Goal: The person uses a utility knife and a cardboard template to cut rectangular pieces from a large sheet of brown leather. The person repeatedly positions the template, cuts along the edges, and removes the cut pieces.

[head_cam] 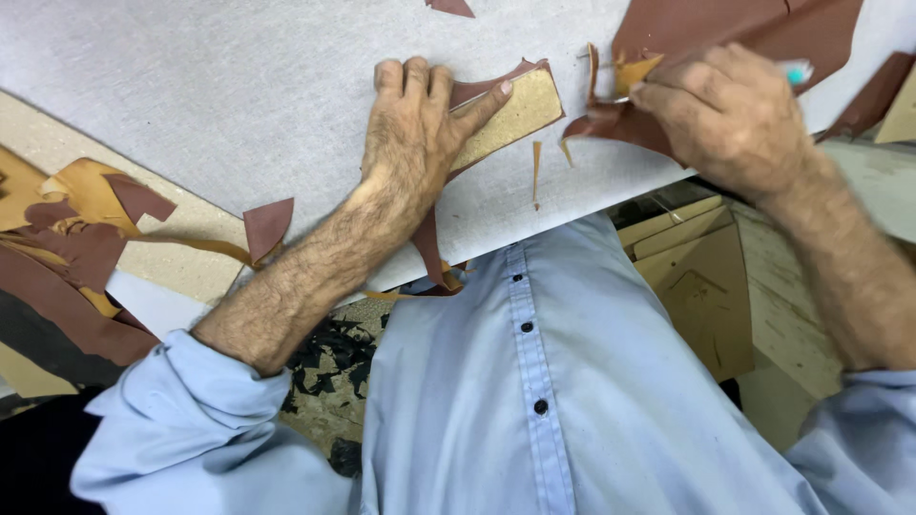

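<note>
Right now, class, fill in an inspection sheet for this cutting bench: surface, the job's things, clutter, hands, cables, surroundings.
Surface: pale grey cutting board, tilted across the view.
Job's things: tan rectangular card template lying on a reddish-brown leather sheet; teal-handled tool, its tip hidden.
Clutter: brown and tan leather offcuts on the board and heaped at its left edge; thin tan slivers.
Hands: left hand presses flat on the template; right hand is closed around the tool on the leather.
Cables: nothing seen.
Surroundings: cardboard pieces below the bench; black scraps on the floor.
</note>
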The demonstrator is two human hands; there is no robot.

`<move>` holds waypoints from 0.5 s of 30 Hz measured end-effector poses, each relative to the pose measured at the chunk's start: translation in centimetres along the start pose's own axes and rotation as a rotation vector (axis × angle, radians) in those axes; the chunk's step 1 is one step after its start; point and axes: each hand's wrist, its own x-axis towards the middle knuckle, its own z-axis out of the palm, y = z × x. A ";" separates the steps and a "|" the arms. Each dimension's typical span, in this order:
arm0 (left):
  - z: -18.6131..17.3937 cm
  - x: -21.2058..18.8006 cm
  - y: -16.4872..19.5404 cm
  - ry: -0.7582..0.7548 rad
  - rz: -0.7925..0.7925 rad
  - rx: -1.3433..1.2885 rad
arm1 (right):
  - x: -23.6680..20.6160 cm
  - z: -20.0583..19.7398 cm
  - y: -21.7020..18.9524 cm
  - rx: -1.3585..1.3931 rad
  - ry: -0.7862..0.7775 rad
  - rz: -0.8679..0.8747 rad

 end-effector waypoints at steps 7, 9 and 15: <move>1.6 -4.3 6.1 0.382 -0.139 -0.503 | -0.4 4.4 -4.8 0.520 0.197 0.643; 1.7 -6.5 8.1 0.423 -0.127 -0.493 | 0.3 5.5 -4.6 0.517 0.163 0.704; 3.5 -9.7 10.0 0.472 -0.096 -0.466 | 3.7 8.0 -4.8 0.360 0.107 0.584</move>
